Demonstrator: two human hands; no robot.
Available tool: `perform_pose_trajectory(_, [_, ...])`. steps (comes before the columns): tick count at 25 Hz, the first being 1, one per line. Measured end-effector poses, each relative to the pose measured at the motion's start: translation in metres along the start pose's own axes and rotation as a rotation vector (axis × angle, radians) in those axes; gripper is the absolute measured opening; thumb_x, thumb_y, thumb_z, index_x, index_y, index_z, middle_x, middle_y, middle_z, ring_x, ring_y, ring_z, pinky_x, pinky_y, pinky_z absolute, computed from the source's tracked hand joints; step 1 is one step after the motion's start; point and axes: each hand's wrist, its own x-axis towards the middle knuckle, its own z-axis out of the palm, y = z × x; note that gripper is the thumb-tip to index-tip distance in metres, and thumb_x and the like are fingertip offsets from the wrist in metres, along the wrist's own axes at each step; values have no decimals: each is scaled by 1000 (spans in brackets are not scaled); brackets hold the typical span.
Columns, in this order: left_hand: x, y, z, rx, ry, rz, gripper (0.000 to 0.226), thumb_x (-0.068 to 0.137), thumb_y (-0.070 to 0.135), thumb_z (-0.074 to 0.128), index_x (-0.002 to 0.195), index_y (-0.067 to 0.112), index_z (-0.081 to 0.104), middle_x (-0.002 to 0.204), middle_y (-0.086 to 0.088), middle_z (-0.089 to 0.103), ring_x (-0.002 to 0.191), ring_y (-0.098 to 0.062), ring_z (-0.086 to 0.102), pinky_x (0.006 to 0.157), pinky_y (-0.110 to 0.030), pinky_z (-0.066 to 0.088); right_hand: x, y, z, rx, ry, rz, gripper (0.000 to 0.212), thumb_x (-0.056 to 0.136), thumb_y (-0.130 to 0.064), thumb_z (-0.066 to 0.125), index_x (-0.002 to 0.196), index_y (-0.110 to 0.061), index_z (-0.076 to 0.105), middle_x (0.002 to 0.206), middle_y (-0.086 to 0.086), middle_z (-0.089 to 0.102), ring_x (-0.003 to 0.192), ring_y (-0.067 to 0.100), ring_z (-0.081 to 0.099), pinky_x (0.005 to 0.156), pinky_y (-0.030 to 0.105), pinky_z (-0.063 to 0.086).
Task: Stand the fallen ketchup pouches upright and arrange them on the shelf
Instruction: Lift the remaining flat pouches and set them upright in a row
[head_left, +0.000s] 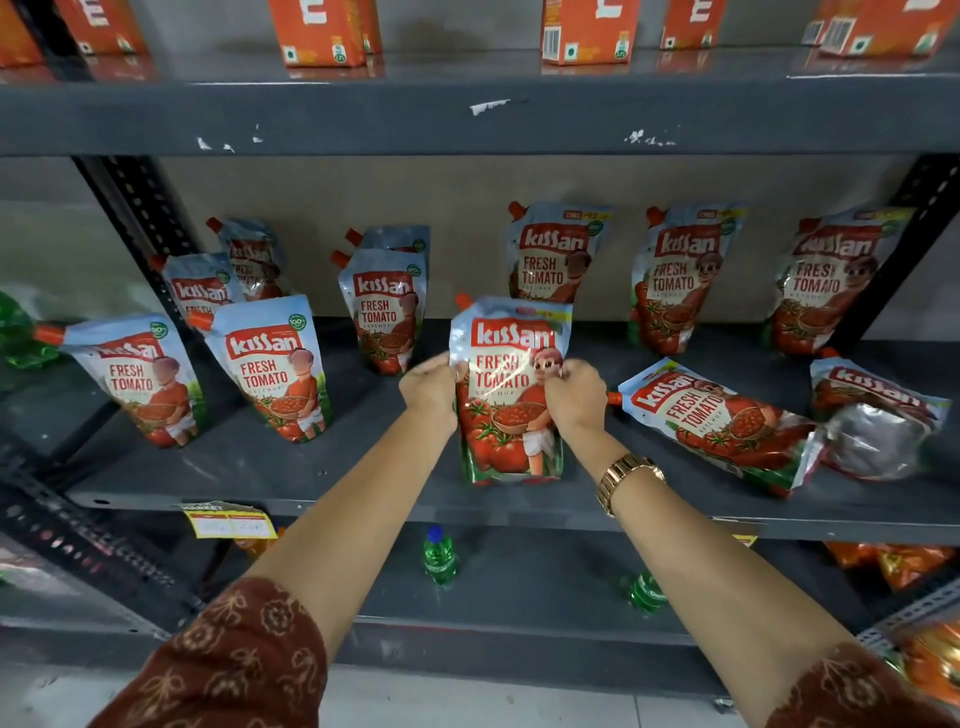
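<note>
Patterned brown sleeves sit nearest the lens, bare forearms reaching to the grey shelf (260, 467). At left, several ketchup pouches (270, 369) stand upright. At centre front, the left hand (428, 387) and the right hand (574, 395) grasp opposite edges of one upright pouch (511, 395), fingers curled onto it. A gold watch (626, 480) circles the right wrist. At right, two fallen pouches (719, 423) lie flat before three standing ones.

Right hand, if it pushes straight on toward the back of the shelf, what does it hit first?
Probably the upright ketchup pouch standing behind the pouch that the right hand grips; depth is hard to judge.
</note>
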Motion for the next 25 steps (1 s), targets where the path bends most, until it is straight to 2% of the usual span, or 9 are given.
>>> perform_pose_trajectory(2, [-1,15,-1,-82,-11,47,18,78,-7,60,82,8,69,83,-9,67,57,-13,65,44,-22,52,-5,-10,-3,65,30,-137,23,86,-8,50,65,-15,45,76,4,61,76,22,57,52,20,34])
perform_pose_trajectory(5, [-1,26,-7,-197,-54,106,26,82,-7,55,106,-1,64,92,-10,66,67,-14,64,45,-20,52,-12,-9,-7,120,-41,-293,29,87,-8,54,65,-21,40,63,-4,53,70,16,53,55,22,36])
perform_pose_trajectory(7, [-2,28,-12,-232,-76,112,31,85,-8,48,115,-5,58,101,-13,61,71,-14,62,53,-22,52,-14,-6,-8,175,-192,-288,9,86,-12,59,92,-10,53,82,9,67,81,17,61,64,27,48])
perform_pose_trajectory(9, [-3,31,-15,-268,-61,107,30,85,-8,42,110,-6,60,93,-10,63,68,-14,59,54,-21,51,-12,-7,-13,247,-369,-217,36,81,-9,66,115,-10,54,110,10,67,101,19,62,82,31,52])
perform_pose_trajectory(11, [-8,32,-18,-300,-30,98,29,82,-7,38,96,1,62,73,-3,65,64,-15,54,44,-18,47,-7,-7,-21,232,-508,-200,46,73,-7,74,117,-11,57,119,9,65,109,20,60,89,33,50])
perform_pose_trajectory(14, [-20,29,-21,-291,-31,94,35,80,-3,44,111,3,59,85,-4,64,69,-16,59,53,-21,49,1,-2,-35,240,-621,-205,47,67,-9,80,109,-13,61,115,9,67,105,20,63,90,35,51])
perform_pose_trajectory(18, [-32,16,-18,-223,126,169,23,79,5,50,98,6,63,95,-9,66,83,-21,63,60,-22,46,11,11,-49,187,-572,-161,39,65,-9,81,100,-5,62,99,12,70,93,21,66,84,31,52])
perform_pose_trajectory(22, [-60,-14,-20,-74,396,255,7,81,16,53,75,14,55,70,4,56,61,-7,51,46,-16,38,16,29,-65,107,-380,-145,21,74,-13,75,91,-4,65,80,10,68,73,14,62,70,19,47])
perform_pose_trajectory(25, [-74,-33,-18,-50,285,151,21,81,12,48,60,13,52,63,-4,57,57,-17,51,48,-23,39,18,39,-76,50,-254,-123,19,79,-12,70,93,0,66,75,9,65,62,8,56,55,10,42])
